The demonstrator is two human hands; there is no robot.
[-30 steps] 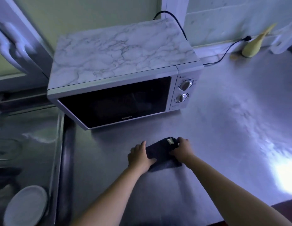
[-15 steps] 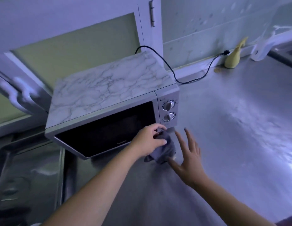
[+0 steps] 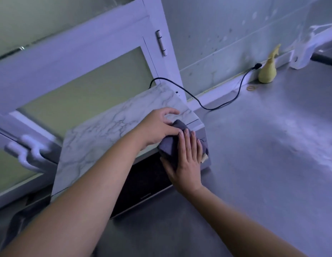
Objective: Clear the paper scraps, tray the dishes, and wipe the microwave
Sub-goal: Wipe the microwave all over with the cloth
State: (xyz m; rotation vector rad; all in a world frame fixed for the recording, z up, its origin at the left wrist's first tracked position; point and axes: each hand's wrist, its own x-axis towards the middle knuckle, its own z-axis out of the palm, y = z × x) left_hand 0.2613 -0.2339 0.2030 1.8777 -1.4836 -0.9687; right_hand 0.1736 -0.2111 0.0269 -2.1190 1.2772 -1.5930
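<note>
Together left hand (image 3: 157,129), right hand (image 3: 187,165) press one cloth (image 3: 168,147) on one microwave (image 3: 104,139).

Microwave (image 3: 115,134) on the counter (image 3: 254,164), toward its left, before a window frame (image 3: 68,58). Cloth (image 3: 168,146) over the microwave's upper front edge, at the right corner. Left hand (image 3: 155,127) on the top panel, gripping the cloth's upper end; right hand (image 3: 187,164) just below, flat upon the cloth against the front. Cord (image 3: 211,109) from behind the microwave, rightward across the counter to the wall (image 3: 217,34). Bottle (image 3: 267,73) right of the plug, at the wall's foot; rubber band (image 3: 251,88) just before it.
</note>
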